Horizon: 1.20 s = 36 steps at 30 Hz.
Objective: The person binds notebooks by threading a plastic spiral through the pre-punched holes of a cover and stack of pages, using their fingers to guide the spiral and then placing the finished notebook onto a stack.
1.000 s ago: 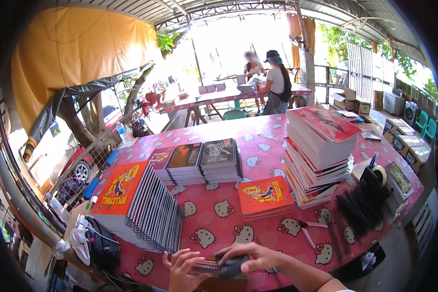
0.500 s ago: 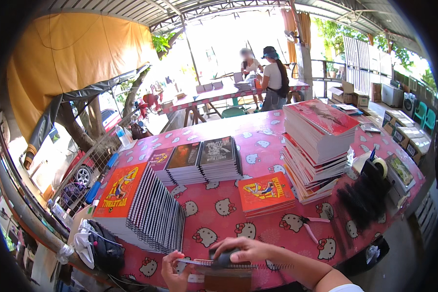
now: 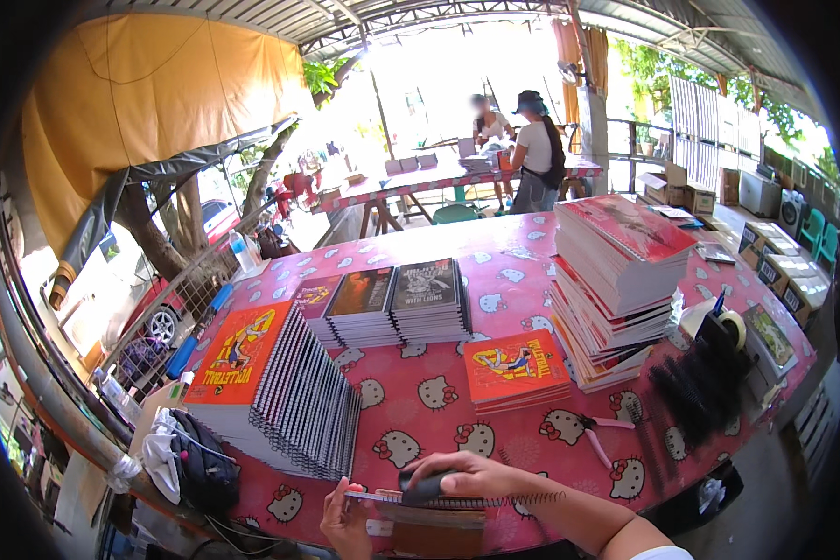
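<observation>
I see, from my remote screen: bare left hand [image 3: 347, 525] | bare right hand [image 3: 467, 474] | uncovered right forearm [image 3: 593, 513] | plain white fabric sleeve [image 3: 665, 553], edge only.

Tabletop [image 3: 403, 385]: covering smooth and glossy, plastic in look, with glare at the far side; orange-topped notebook stack [image 3: 243, 350] has slick card-like covers, matt paper page edges and dark, wiry coils, metal or plastic not distinguishable. Black tool [image 3: 426, 488] reads smooth and mostly matt, material unclear; loose coil [image 3: 539, 497] thin and wiry; brown block [image 3: 439, 537] dull, wood-like. Pliers [image 3: 599, 450] show smooth pink plastic-looking grips, boxes [image 3: 786, 273] matt cardboard, yellow-orange sheet [image 3: 173, 84] creased, cloth-like, and clear bottle [image 3: 241, 250] plastic in look.
</observation>
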Each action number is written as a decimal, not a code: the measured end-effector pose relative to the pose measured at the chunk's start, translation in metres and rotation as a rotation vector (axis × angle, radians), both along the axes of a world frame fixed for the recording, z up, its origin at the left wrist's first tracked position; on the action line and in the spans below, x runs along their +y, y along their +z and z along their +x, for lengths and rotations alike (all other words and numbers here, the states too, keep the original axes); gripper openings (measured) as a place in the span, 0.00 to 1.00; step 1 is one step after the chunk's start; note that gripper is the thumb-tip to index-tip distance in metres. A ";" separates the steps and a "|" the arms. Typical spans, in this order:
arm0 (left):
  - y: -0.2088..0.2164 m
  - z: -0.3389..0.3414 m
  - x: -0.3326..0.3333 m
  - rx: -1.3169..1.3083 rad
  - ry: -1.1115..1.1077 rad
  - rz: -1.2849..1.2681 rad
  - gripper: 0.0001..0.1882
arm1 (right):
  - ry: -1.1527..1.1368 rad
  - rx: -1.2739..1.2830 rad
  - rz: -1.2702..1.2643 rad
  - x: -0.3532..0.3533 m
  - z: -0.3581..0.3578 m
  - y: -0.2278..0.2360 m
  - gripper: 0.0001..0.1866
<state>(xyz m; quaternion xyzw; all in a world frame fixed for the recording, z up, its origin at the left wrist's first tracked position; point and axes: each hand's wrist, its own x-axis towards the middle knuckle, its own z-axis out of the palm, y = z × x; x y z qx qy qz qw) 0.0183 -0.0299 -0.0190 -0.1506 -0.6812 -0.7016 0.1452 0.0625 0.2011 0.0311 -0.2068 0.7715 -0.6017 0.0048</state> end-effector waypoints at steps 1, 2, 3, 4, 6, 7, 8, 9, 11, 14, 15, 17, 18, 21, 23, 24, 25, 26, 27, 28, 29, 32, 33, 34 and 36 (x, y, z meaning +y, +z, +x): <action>0.008 0.002 0.003 -0.024 0.002 -0.013 0.22 | 0.129 -0.023 -0.153 -0.007 0.001 0.003 0.29; 0.012 0.005 0.007 -0.052 -0.002 -0.031 0.22 | 0.067 -0.004 0.030 -0.006 -0.007 -0.007 0.29; 0.009 0.004 0.005 -0.055 -0.007 -0.031 0.22 | -0.060 -0.081 0.151 -0.002 -0.012 -0.013 0.29; 0.003 0.000 0.002 0.052 -0.011 -0.104 0.22 | -0.058 -0.078 0.104 0.005 -0.016 -0.017 0.29; 0.003 -0.005 -0.004 0.178 0.005 -0.166 0.21 | 0.082 -0.186 -0.265 -0.001 -0.011 -0.004 0.30; 0.005 -0.004 -0.007 0.058 -0.004 -0.107 0.22 | 0.143 -0.052 -0.224 -0.012 -0.009 0.004 0.27; 0.006 0.000 -0.007 -0.075 -0.032 -0.055 0.22 | 0.089 -0.014 -0.069 -0.014 -0.011 0.000 0.27; 0.008 0.002 -0.004 -0.084 -0.037 -0.056 0.22 | 0.036 0.023 0.087 -0.013 -0.014 -0.006 0.26; 0.015 0.000 0.002 0.011 -0.023 -0.110 0.22 | -0.012 -0.004 0.145 -0.002 -0.022 -0.006 0.27; 0.011 0.001 -0.008 0.011 -0.021 -0.134 0.21 | 0.078 -0.067 -0.097 -0.015 -0.012 0.000 0.28; 0.011 0.001 -0.007 0.004 -0.020 -0.135 0.21 | 0.148 -0.051 -0.102 -0.019 -0.012 -0.001 0.28; 0.014 0.000 -0.001 0.030 -0.016 -0.125 0.22 | 0.080 -0.102 0.090 -0.010 -0.022 0.008 0.26; 0.013 0.001 -0.001 0.023 -0.020 -0.125 0.22 | -0.004 -0.047 0.189 -0.006 -0.023 0.011 0.26; 0.016 -0.001 -0.005 0.030 0.001 -0.210 0.22 | 0.123 -0.079 -0.102 -0.014 -0.010 0.011 0.25; 0.009 -0.002 -0.011 0.075 -0.018 -0.155 0.22 | 0.065 0.026 0.140 -0.022 -0.014 0.012 0.27; 0.009 0.000 -0.006 0.063 -0.029 -0.154 0.22 | -0.080 0.006 0.323 -0.013 -0.020 0.008 0.26; 0.011 0.002 0.000 0.016 -0.050 -0.135 0.23 | -0.223 -0.017 0.508 -0.002 -0.026 0.004 0.26; 0.016 0.001 0.001 -0.012 -0.052 -0.111 0.24 | -0.195 0.013 0.430 -0.001 -0.028 0.006 0.25; 0.018 -0.001 -0.002 -0.003 -0.043 -0.105 0.24 | -0.042 -0.023 0.074 -0.009 -0.019 0.009 0.25; 0.019 -0.002 -0.006 0.077 -0.026 -0.201 0.24 | 0.046 -0.036 0.021 -0.016 -0.018 0.011 0.25; 0.016 -0.001 -0.008 0.138 -0.024 -0.306 0.23 | 0.122 -0.068 -0.042 -0.021 -0.016 0.008 0.25; 0.011 -0.004 -0.001 0.040 -0.064 -0.118 0.23 | -0.107 -0.061 0.347 -0.008 -0.030 0.013 0.25; 0.010 -0.004 -0.003 0.046 -0.061 -0.116 0.23 | -0.096 0.000 0.408 -0.004 -0.034 0.015 0.25; 0.009 -0.003 -0.007 0.079 -0.049 -0.152 0.23 | 0.026 -0.054 0.102 -0.011 -0.026 0.015 0.25; 0.011 0.000 -0.005 0.101 -0.050 -0.190 0.24 | 0.124 -0.064 -0.056 -0.027 -0.019 0.008 0.25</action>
